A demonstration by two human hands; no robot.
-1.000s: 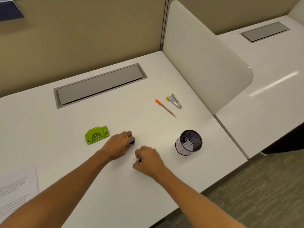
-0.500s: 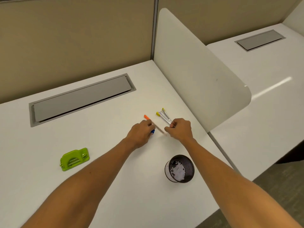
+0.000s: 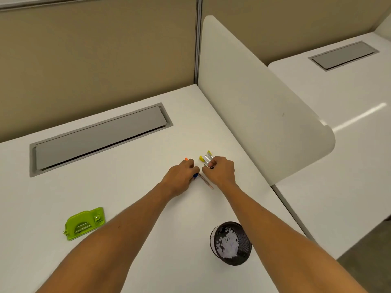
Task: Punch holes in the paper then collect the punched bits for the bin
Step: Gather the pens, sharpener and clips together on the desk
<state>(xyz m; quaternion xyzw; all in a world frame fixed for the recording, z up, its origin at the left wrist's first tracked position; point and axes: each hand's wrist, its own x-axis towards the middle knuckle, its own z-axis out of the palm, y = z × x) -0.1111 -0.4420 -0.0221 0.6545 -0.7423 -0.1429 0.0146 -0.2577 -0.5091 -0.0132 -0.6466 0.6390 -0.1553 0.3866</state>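
Observation:
A green hole punch (image 3: 85, 223) lies on the white desk (image 3: 131, 199) at the near left. To the near right stands a black mesh cup (image 3: 230, 243) holding white punched paper bits. Farther back, my left hand (image 3: 182, 174) is curled round a small blue object (image 3: 195, 176), and part of the hand covers an orange-capped pen (image 3: 207, 183). My right hand (image 3: 220, 171) pinches a small metal piece (image 3: 208, 166) next to two yellow-tipped items (image 3: 206, 157). No paper sheet is in view.
A grey cable hatch (image 3: 99, 138) is set into the desk at the back left. A white curved divider panel (image 3: 260, 106) rises along the right side, with a neighbouring desk (image 3: 338, 115) beyond it. A beige partition wall closes the back.
Both hands moved away from the spot beside the hole punch to the pens at the far right, carrying the blue object and the small metal piece. The view shifted with them.

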